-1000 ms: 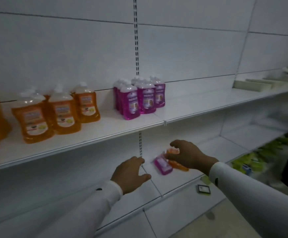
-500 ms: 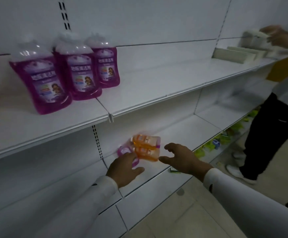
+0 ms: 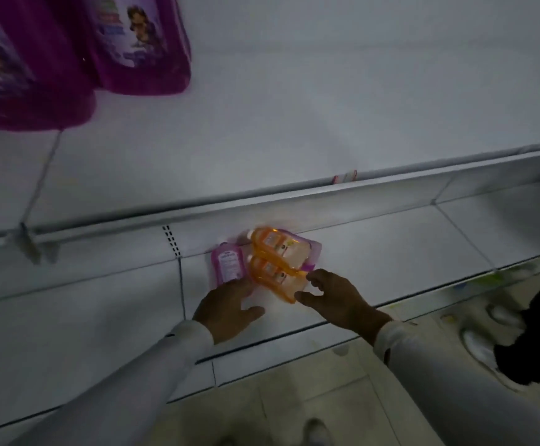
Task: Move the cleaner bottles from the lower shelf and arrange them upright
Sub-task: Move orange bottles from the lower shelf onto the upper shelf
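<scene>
Two white-sleeved arms reach to the lower shelf. The left hand, fingers spread, touches a pink bottle lying flat. The right hand, fingers loosely apart, touches two orange bottles lying just beyond it. Purple bottles stand upright above.

Both hands reach to a heap of cleaner bottles lying on their sides on the lower shelf: the left hand rests its fingers at the base of a pink bottle, the right hand touches the nearer of two orange bottles. Large purple bottles stand upright on the upper shelf.
</scene>
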The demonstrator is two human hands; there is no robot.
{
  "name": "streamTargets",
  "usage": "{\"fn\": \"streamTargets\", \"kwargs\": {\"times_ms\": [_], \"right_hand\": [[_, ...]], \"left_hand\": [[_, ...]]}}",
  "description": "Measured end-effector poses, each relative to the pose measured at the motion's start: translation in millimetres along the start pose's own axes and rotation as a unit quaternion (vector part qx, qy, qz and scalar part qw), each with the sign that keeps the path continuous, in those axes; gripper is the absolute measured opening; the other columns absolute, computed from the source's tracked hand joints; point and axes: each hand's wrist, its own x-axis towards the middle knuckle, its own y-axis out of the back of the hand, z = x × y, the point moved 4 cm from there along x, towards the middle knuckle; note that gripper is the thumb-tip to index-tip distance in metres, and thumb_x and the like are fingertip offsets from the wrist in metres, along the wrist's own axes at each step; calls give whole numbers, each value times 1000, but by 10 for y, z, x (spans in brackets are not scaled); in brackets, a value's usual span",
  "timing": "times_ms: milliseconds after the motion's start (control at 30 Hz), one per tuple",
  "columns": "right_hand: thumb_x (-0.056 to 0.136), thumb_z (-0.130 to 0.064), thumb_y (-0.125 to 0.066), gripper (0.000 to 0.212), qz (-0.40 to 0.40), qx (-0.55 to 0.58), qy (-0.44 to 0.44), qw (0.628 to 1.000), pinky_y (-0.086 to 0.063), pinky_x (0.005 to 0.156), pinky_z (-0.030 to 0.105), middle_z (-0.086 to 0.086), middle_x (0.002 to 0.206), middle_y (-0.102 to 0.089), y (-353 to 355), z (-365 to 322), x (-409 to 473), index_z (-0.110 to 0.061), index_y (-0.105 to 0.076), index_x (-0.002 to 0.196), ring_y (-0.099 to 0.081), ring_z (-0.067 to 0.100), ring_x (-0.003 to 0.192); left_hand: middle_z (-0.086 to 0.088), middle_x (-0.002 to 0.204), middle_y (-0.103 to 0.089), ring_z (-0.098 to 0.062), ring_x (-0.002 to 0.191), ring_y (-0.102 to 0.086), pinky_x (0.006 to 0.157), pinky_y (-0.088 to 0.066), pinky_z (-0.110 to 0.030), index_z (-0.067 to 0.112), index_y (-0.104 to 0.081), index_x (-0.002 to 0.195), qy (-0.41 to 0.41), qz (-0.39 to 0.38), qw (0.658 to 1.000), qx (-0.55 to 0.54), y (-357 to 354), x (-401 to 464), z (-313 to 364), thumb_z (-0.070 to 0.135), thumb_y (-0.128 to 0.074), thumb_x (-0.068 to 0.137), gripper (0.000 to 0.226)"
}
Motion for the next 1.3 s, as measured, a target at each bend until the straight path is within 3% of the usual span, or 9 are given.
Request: {"fn": "streamTargets", "kwargs": {"times_ms": [233, 367, 500, 600, 733, 833, 1033, 1167, 1300], "right_hand": [[88, -48, -62, 52, -33, -8, 57, 998, -42, 92, 27, -1, 127, -59, 70, 562, 746, -20, -52, 130, -55, 17, 115], [88, -44, -64, 48, -34, -6, 74, 997, -42, 83, 25, -4, 120, -59, 136, 687, 1038, -18, -52, 127, -52, 11, 99], [86, -41, -67, 48, -9, 7, 89, 996, -42, 82, 26, -1, 118, -61, 151, 671, 1274, -17, -53, 126, -57, 16, 100], [85, -34, -70, 44, 10, 28, 120, 992, -39, 73, 16, -5, 104, -54, 145, 588, 1389, -16, -56, 123, -53, 12, 95], [84, -39, -70, 44, 12, 32, 139, 990, -43, 71, 20, -3, 102, -58, 28, 520, 1603, -16, -54, 117, -56, 14, 94], [82, -45, -70, 45, -20, 65, 135, 989, -49, 68, 21, -10, 98, -57, -127, 543, 1752, -19, -49, 113, -60, 14, 91], [83, -34, -74, 47, -78, 201, 108, 971, -57, 79, 28, -7, 107, -64, -292, 654, 1780, -19, -52, 121, -64, 16, 101], [85, -33, -72, 47, -114, 227, 105, 961, -53, 79, 21, -7, 114, -67, -431, 721, 1588, -23, -55, 127, -64, 13, 106], [83, -35, -73, 34, -105, 223, 59, 967, -49, 70, 15, -14, 102, -69, -648, 855, 1302, -26, -61, 115, -64, 0, 90]], "left_hand": [[-1, 124, -59, -18, 110, -57, 96, -46, -28, 16, -54, 127, 139, 42, 989, -28, -700, 398, 40, 45, -65, 85, 53], [-3, 125, -59, -18, 112, -57, 98, -46, -32, 15, -52, 129, 167, 33, 985, -34, -984, 633, 104, 46, -62, 88, 53], [-5, 123, -62, -20, 109, -58, 95, -47, -33, 12, -54, 125, 195, 56, 978, -41, -1105, 842, 56, 47, -61, 87, 52], [-2, 126, -62, -21, 110, -60, 97, -47, -33, 17, -53, 129, 210, 78, 970, -98, -1210, 970, 34, 49, -63, 85, 55], [0, 123, -65, -23, 110, -62, 96, -46, -32, 22, -57, 125, 241, 115, 942, -203, -1306, 1141, 33, 62, -61, 76, 64], [-3, 110, -67, -24, 105, -64, 88, -46, -28, 16, -61, 118, 290, 135, 912, -255, -1348, 1211, -32, 51, -69, 80, 52], [-9, 98, -72, -25, 86, -68, 83, -58, -41, 12, -69, 104, 307, 134, 871, -360, -1439, 1221, -248, 58, -77, 49, 73], [-6, 81, -70, -22, 76, -66, 75, -57, -33, 9, -70, 87, 291, 126, 888, -334, -1368, 1022, -391, 37, -78, 74, 33], [-5, 81, -70, -19, 75, -67, 75, -57, -33, 9, -69, 86, 283, 93, 918, -262, -1243, 731, -670, 37, -73, 80, 29]]}}
